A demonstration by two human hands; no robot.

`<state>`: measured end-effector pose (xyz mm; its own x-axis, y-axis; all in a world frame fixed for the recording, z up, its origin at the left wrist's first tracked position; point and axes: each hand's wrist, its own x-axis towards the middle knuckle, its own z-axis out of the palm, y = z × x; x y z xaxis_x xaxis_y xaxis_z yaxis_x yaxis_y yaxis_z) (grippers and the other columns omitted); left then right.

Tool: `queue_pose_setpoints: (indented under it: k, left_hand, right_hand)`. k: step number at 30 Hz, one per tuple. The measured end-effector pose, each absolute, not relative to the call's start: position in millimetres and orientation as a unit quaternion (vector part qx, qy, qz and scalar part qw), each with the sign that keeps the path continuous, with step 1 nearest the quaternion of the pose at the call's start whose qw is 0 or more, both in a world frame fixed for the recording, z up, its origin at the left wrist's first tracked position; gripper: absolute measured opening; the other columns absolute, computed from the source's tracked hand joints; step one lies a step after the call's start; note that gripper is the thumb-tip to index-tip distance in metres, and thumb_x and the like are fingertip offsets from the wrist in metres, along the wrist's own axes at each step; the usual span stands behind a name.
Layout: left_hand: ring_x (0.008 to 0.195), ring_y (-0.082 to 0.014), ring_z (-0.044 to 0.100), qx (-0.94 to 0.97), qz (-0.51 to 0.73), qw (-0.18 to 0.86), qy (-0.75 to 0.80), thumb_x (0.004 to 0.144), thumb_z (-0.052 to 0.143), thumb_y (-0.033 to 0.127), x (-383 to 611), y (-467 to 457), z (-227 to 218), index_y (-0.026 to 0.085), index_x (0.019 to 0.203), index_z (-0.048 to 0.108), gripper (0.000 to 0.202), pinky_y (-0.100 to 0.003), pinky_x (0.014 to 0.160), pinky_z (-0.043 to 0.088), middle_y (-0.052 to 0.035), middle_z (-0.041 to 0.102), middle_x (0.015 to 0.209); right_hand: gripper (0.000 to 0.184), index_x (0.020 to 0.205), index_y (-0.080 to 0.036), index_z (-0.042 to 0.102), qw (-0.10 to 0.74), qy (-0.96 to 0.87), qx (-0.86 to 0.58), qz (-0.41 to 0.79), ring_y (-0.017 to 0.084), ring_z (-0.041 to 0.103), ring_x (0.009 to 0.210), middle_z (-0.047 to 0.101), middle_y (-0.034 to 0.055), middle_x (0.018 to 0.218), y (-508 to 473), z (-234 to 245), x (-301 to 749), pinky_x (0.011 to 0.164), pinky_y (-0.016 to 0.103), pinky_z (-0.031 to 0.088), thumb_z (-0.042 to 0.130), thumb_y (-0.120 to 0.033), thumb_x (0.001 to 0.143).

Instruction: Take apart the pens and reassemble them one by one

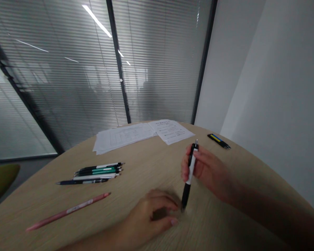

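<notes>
Table (151,167): base for everything, pale wood. Papers (125,136) overlap on its far edge, prob. parked there to keep the near area usable; using them as ref.

R hand (208,167): nearer the person than the papers, twd their right end. Grasping the white/black pen (191,167), thumb + fingers on the upper barrel, prob. so the lower end stays exposed. L hand (153,216): nearer still, below the papers' middle. Loosely curled, gap betw. thumb & fingers, no grip I can see; likely there to work near the pen's lower end.

Pen row (96,173): near side of the papers, left; approx. parallel, looks deliberately grouped. Black bundle (219,141) w/ yellow-blue strip: just right of the papers; can't tell if it's packaged. Pink pen (69,211): nearer than the row, by itself, at an angle, so prob. not part of that group.

White/black pen: near-upright, slight tilt, clicker up, black grip down. Upper part in R hand, lower end just beside L fingertips. Contact w/ those or table: can't tell, blurred.
</notes>
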<state>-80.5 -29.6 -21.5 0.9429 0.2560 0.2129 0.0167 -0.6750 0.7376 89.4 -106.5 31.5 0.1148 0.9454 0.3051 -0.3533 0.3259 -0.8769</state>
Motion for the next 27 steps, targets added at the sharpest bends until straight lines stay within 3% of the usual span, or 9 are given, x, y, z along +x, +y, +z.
queue_pose_setpoints:
  k: [3,5,8,12,17,27]
  left_hand:
    - [0.113,-0.023,0.041,0.966,0.115,0.22,0.067,0.08,0.049,0.038,-83,-23,-22,0.019,0.117,0.047,0.042,-0.039,0.096,0.029,-0.0087,0.047,0.125]
    - [0.122,-0.0261,0.028,0.982,0.088,0.136,0.094,0.078,0.049,0.043,-84,-18,-24,0.02,0.127,0.034,0.055,-0.045,0.099,0.021,-0.0092,0.031,0.136]
    - [0.126,-0.0259,0.019,0.985,0.056,0.087,0.136,0.078,0.046,0.046,-83,-11,-30,0.018,0.132,0.023,0.065,-0.046,0.101,0.018,-0.0104,0.02,0.14]
    - [0.128,-0.024,0.014,0.985,0.046,0.067,0.15,0.078,0.045,0.047,-82,-10,-34,0.017,0.134,0.014,0.071,-0.045,0.102,0.017,-0.0102,0.011,0.141]
    - [0.128,-0.024,0.013,0.985,0.01,0.064,0.161,0.08,0.039,0.051,-81,-11,-31,0.016,0.134,0.017,0.068,-0.045,0.102,0.015,-0.01,0.012,0.141]
    - [0.127,-0.0254,0.014,0.983,-0.012,0.068,0.168,0.081,0.036,0.052,-80,-12,-28,0.013,0.132,0.022,0.066,-0.047,0.102,0.015,-0.0133,0.015,0.139]
  right_hand:
    - [0.015,0.071,-0.02,0.047,0.694,-0.412,-0.316,0.499,0.008,0.038,0.038,0.042,-0.0067,0.045,-104,44,106,0.048,0.024,0.04,0.045,-0.033,0.077]
    - [0.033,0.059,-0.019,0.045,0.678,-0.393,-0.314,0.537,0.007,0.028,0.034,0.033,-0.0069,0.041,-101,50,121,0.037,0.02,0.032,0.039,-0.046,0.078]
    - [0.05,0.045,-0.018,0.035,0.649,-0.383,-0.279,0.596,0.006,0.018,0.03,0.022,-0.0074,0.036,-97,52,140,0.031,0.018,0.023,0.028,-0.054,0.079]
    - [0.046,0.04,-0.019,0.028,0.648,-0.373,-0.242,0.618,0.006,0.012,0.03,0.015,-0.0075,0.035,-96,52,151,0.03,0.019,0.019,0.027,-0.046,0.078]
    - [0.039,0.041,-0.02,0.025,0.662,-0.362,-0.23,0.615,0.007,0.011,0.031,0.015,-0.0075,0.035,-99,55,151,0.03,0.02,0.019,0.031,-0.04,0.074]
    - [0.048,0.038,-0.02,0.024,0.673,-0.358,-0.247,0.598,0.007,0.008,0.029,0.012,-0.0077,0.033,-100,60,149,0.029,0.019,0.018,0.028,-0.045,0.078]
